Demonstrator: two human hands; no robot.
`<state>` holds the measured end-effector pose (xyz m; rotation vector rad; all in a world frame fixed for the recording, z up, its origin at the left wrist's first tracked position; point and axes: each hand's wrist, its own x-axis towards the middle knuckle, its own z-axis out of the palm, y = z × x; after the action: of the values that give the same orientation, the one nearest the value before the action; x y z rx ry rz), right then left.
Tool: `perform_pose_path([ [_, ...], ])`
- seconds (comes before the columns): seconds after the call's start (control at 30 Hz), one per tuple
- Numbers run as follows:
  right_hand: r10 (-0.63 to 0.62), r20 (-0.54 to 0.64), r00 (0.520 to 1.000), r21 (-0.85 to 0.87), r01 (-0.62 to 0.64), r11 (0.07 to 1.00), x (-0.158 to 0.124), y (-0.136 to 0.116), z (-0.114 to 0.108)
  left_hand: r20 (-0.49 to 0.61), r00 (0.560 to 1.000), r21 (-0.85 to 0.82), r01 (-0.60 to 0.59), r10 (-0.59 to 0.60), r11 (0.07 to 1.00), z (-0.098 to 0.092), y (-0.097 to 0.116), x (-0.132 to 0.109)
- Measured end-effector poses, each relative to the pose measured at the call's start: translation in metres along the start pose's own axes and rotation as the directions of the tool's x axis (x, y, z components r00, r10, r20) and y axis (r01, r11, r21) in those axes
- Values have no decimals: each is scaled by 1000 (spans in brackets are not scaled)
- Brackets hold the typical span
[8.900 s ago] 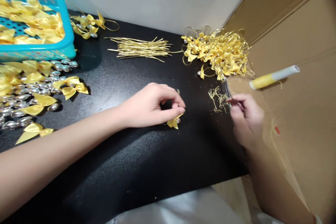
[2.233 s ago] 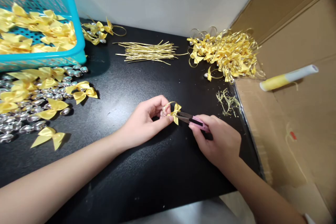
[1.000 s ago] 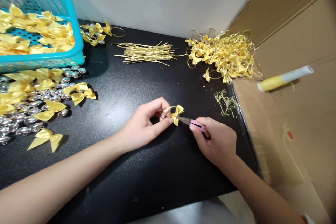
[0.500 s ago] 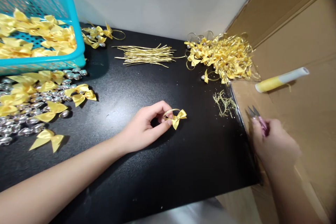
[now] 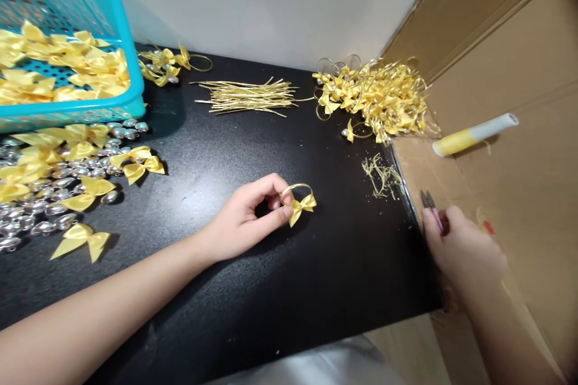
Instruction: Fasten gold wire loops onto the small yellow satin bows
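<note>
Near the middle of the black table, my left hand (image 5: 253, 213) pinches a yellow bow (image 5: 301, 207) with a thin gold wire ring (image 5: 300, 186) rising from it. My right hand (image 5: 465, 246) is beyond the table's right edge, closed round small pink-handled snips (image 5: 434, 212) whose blades point up and left. Short gold wire clippings (image 5: 382, 176) lie on the table just above and left of the snips. Farther back is a bundle of straight gold wires (image 5: 253, 96).
A teal basket (image 5: 135, 81) of yellow bows stands at the back left, with silver beads (image 5: 63, 181) and loose bows before it. A heap of finished-looking ringed bows (image 5: 379, 96) lies back right. A yellow-white tube (image 5: 474, 134) is by the cardboard (image 5: 533, 72).
My right hand has moved slightly left with the snips, nearer the table's edge. The bow in my left hand has tilted a little, and its ring stands more upright. The view has shifted slightly.
</note>
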<state>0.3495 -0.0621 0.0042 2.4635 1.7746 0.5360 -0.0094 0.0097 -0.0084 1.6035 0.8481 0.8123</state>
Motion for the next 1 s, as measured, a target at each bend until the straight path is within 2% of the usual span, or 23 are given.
perform_pose_path([
  [0.1, -31, 19, 999, 31, 31, 999, 2, -2, -10, 21, 999, -99, 29, -27, 995, 1, -2, 0],
  [0.17, -59, -5, 998, 173, 59, 983, 2, -17, -24, 47, 999, -103, 22, -17, 994, 2, -2, 0],
  [0.2, -110, -23, 994, 304, 112, 946, 2, -30, -33, 62, 998, -88, 15, -10, 996, 3, -2, 0],
  [0.23, -217, -38, 975, 471, 209, 857, 2, -46, -42, 73, 997, -70, 5, 0, 998, 4, -2, 0],
  [0.3, -443, -61, 894, 725, 345, 596, 5, -83, -57, 84, 996, -47, -7, 11, 999, 4, -1, 0],
  [0.37, -583, -171, 794, 856, 413, 310, 10, -118, -65, 88, 996, -42, -7, 10, 999, 3, -1, -1],
  [0.4, -615, -209, 760, 886, 414, 210, 14, -133, -65, 86, 996, -41, -5, 8, 999, 3, -1, -1],
  [0.43, -629, -225, 744, 909, 393, 140, 17, -144, -63, 80, 997, -36, -2, 5, 999, 2, -1, -1],
  [0.5, -667, -204, 717, 944, 323, 59, 23, -159, -54, 52, 999, -25, 6, -4, 1000, 1, -2, -2],
  [0.57, -681, -184, 709, 963, 269, 19, 26, -163, -45, 13, 1000, -24, 14, -14, 1000, 0, -2, -3],
  [0.63, -658, -194, 728, 965, 260, 3, 26, -164, -38, -8, 1000, -33, 17, -17, 999, -1, -3, -3],
  [0.77, -566, -293, 770, 935, 356, 0, 21, -165, -37, 5, 1000, -25, 10, -10, 1000, -1, -3, -2],
  [0.9, -527, -381, 760, 901, 433, -27, 15, -168, -39, 8, 1000, 10, -3, 3, 1000, 0, -4, -2],
  [1.0, -495, -421, 760, 873, 487, 7, 11, -170, -39, 0, 1000, 77, -29, 29, 997, 1, -2, -1],
])
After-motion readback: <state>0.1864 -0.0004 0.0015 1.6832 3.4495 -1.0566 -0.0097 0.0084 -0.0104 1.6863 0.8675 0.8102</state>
